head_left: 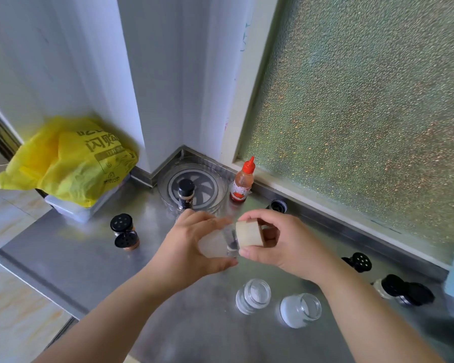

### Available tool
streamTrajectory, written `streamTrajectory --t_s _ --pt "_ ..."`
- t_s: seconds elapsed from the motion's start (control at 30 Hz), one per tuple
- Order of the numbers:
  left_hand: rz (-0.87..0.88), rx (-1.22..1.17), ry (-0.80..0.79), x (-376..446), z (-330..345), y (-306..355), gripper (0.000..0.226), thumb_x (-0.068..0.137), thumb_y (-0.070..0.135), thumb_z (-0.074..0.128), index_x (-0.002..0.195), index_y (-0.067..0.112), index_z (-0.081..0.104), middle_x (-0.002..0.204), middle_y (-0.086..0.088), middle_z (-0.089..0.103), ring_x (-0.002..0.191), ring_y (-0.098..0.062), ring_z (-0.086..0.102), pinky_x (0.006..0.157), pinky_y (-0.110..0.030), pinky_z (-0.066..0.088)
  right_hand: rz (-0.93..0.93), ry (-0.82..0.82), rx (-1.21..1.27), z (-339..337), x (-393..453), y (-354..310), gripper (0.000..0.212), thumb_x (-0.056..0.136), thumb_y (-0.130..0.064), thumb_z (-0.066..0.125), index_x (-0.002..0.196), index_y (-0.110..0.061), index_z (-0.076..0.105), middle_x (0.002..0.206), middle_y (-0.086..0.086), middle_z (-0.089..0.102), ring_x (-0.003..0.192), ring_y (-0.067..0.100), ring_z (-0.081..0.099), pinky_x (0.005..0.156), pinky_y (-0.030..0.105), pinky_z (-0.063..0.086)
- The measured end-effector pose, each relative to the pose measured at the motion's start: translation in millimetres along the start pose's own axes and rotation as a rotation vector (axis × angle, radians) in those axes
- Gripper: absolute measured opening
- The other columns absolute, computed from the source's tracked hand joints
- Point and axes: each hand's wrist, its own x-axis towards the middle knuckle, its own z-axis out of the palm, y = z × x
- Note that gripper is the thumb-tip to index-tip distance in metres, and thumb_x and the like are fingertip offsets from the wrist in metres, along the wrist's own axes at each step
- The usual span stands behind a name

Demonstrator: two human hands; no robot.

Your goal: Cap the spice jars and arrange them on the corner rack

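Observation:
My left hand [192, 244] grips a clear glass jar [216, 243] of white powder, tilted with its mouth toward the right. My right hand [278, 239] pinches a tan wooden cap [248, 233] at the jar's mouth. Two open glass jars [252, 296] [300, 309] with white powder stand on the steel counter [89, 260] below my hands. A round clear corner rack [194, 188] sits in the corner with one black-capped jar [185, 193] on it. Two black-capped jars [121, 224] [127, 239] stand at left.
A red-capped sauce bottle [243, 183] stands right of the rack. Black shaker lids and a jar [361, 262] [401, 289] lie along the right wall. A yellow plastic bag [68, 163] rests on a clear box [89, 208] at left. Frosted window glass [364, 113] rises behind.

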Motion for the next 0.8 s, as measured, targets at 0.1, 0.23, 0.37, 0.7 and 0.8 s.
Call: streamTrajectory --t_s 0.1,0.23,0.37,0.7,0.8 --pt "0.032 -0.008 -0.044 4.0 -6.6 3.3 0.066 0.056 0.06 0.068 0.113 0.029 0.061 0.097 0.005 0.061 0.09 -0.004 0.042 0.082 -0.005 0.031 -0.014 -0.029 -0.002 -3.8 -2.2 -2.9 0.041 0.064 -0.03 0.082 0.097 -0.038 0.06 0.081 -0.012 0.063 0.07 0.001 0.056 0.072 0.022 0.049" --pt "0.091 0.082 0.028 4.9 -4.2 6.9 0.063 0.06 0.057 0.067 0.112 0.022 0.062 0.095 0.003 0.062 0.087 -0.011 0.043 0.079 -0.017 0.038 0.028 0.04 -0.048 -4.0 1.8 -11.9 0.027 0.065 -0.041 0.077 0.086 -0.031 0.061 0.068 -0.007 0.067 0.06 0.004 0.059 0.06 0.02 0.048" --pt "0.106 0.121 0.073 0.3 -3.3 7.4 0.061 0.064 0.057 0.066 0.113 0.021 0.062 0.095 0.002 0.063 0.086 -0.014 0.046 0.079 -0.018 0.038 0.086 0.0 0.044 -1.8 1.5 -17.1 0.027 0.072 -0.039 0.07 0.088 -0.019 0.062 0.07 0.007 0.073 0.064 0.014 0.071 0.068 0.035 0.058" --pt "0.159 0.197 0.085 4.9 -11.8 11.5 0.059 0.065 0.055 0.064 0.11 0.018 0.064 0.094 0.0 0.063 0.084 -0.017 0.044 0.076 -0.021 0.038 0.317 0.008 0.281 12.9 2.5 -26.7 0.045 0.088 -0.047 0.048 0.079 -0.004 0.059 0.05 0.01 0.063 0.046 0.028 0.064 0.041 0.022 0.043" --pt "0.097 0.123 0.032 5.9 -13.5 10.1 0.064 0.061 0.058 0.065 0.112 0.02 0.063 0.096 0.001 0.064 0.087 -0.013 0.042 0.079 -0.012 0.034 0.36 -0.116 0.274 4.2 1.1 -27.5 0.053 0.083 -0.066 0.038 0.093 -0.02 0.062 0.078 0.008 0.071 0.057 0.024 0.068 0.05 0.026 0.051"
